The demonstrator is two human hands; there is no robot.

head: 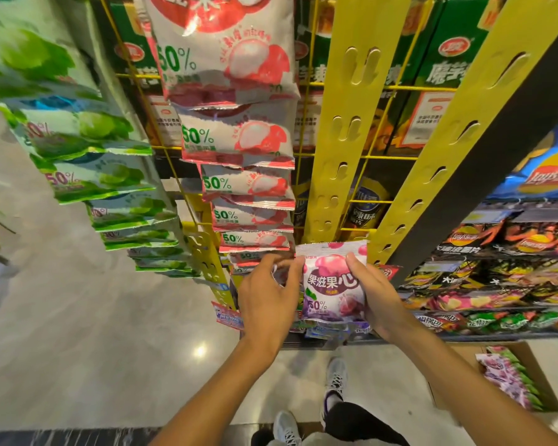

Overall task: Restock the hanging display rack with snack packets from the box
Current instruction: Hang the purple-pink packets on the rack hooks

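A purple and white snack packet (333,286) stands upright low against the yellow hanging strip (340,149). My right hand (372,292) grips its right side with the thumb on the front. My left hand (268,299) pinches the packet's upper left edge with curled fingers. A column of red and white packets (239,140) hangs on the strip to the left, ending just above my left hand. The cardboard box (529,375) on the floor at lower right holds more purple packets (504,379).
Green packets (87,156) hang in a column at the far left. Another yellow strip (458,123) and a dark shelf upright run to the right. Shelves of chip bags (503,268) fill the right side. My white shoes (335,378) stand on the glossy floor below.
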